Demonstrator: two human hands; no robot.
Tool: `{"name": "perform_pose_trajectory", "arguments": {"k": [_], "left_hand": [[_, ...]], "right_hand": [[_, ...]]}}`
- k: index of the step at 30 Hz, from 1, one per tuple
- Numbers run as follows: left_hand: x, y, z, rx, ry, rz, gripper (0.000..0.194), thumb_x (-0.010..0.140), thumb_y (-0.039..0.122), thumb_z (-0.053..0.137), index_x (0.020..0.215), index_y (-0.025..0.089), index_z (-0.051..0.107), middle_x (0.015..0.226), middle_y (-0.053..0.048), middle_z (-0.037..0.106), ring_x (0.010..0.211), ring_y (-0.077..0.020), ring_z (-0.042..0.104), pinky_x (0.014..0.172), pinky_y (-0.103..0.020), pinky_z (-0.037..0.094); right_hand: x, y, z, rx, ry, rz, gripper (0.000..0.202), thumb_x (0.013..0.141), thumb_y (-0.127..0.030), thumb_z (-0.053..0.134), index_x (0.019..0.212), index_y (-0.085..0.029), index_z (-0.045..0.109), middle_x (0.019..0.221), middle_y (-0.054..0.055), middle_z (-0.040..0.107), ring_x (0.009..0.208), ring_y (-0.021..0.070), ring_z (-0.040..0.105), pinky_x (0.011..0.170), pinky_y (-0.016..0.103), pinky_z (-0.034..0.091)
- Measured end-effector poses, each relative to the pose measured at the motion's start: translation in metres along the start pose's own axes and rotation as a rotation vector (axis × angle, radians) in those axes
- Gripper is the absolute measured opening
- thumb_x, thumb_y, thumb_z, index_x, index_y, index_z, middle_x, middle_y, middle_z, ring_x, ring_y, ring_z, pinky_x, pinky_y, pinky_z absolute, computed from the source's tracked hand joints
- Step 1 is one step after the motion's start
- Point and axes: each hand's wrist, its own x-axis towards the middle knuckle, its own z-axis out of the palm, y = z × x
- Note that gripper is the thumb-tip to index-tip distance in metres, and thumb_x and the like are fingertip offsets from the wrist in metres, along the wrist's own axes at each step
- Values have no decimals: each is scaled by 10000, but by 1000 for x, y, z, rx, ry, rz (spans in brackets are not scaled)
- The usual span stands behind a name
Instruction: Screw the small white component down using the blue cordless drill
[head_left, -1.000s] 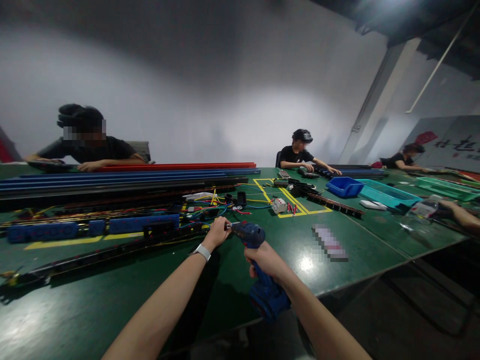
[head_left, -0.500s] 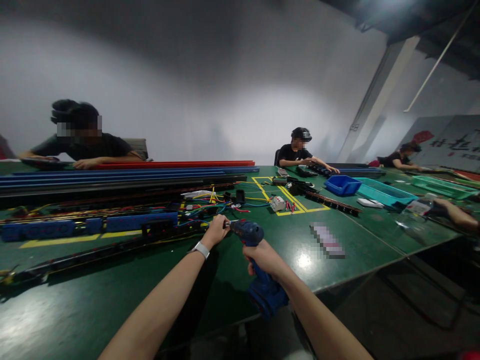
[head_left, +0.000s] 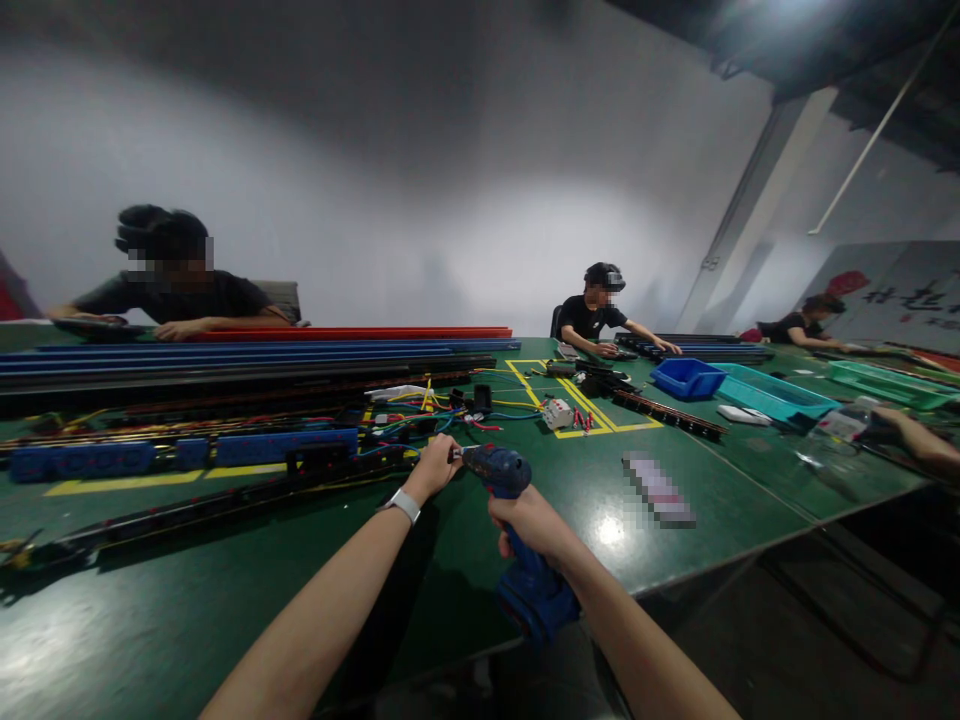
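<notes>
Holding the drill (head_left: 517,530) steady as before

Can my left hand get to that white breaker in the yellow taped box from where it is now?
Probably yes, with a stretch: the left hand is at the drill tip; the white breaker sits farther back, to its right, with only loose wires nearby.

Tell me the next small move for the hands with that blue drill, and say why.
Probably steady the bit tip before squeezing the trigger. The right hand grips the blue drill by its handle, its nose pointing left, and the left hand is pinched at the drill's tip beside the black rail on the green table. Whether the bit is seated cannot be seen.
</notes>
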Motion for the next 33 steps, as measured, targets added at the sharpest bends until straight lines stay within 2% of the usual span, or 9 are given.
{"name": "perform_pose_trajectory", "arguments": {"k": [8,15,18,25,33], "left_hand": [[5,2,3,36,0,-9,81,841,225,688,889,188,635,924,-67,627,902,-217,605,815,-337,468],[9,3,12,14,-2,-3,87,834,203,700,879,191,627,918,-52,630,878,-206,605,793,-323,462],[13,6,16,6,-11,3,95,827,190,708,864,190,621,923,-51,628,890,-210,599,801,-328,463],[20,11,23,-17,-21,-1,81,836,188,700,874,188,629,956,-59,612,935,-219,590,847,-351,470],[18,8,20,-42,-36,27,74,835,195,696,872,191,631,950,-56,584,917,-214,581,837,-340,476]], "right_hand": [[1,-9,-14,-59,-13,-3,61,682,-209,558,716,-187,513,573,-61,496,374,103,535,382,214,374],[6,-3,-35,-101,-47,30,86,701,-229,573,760,-192,522,551,-70,499,381,120,550,388,221,404],[6,-2,-40,-108,-29,44,75,699,-221,563,735,-198,502,532,-78,477,360,108,514,394,228,418],[5,-5,-45,-98,10,84,96,701,-237,562,710,-203,473,534,-67,486,382,101,514,403,218,409],[3,-4,-45,-82,-7,27,122,688,-252,589,722,-202,482,559,-74,470,360,90,476,395,225,384]]}}
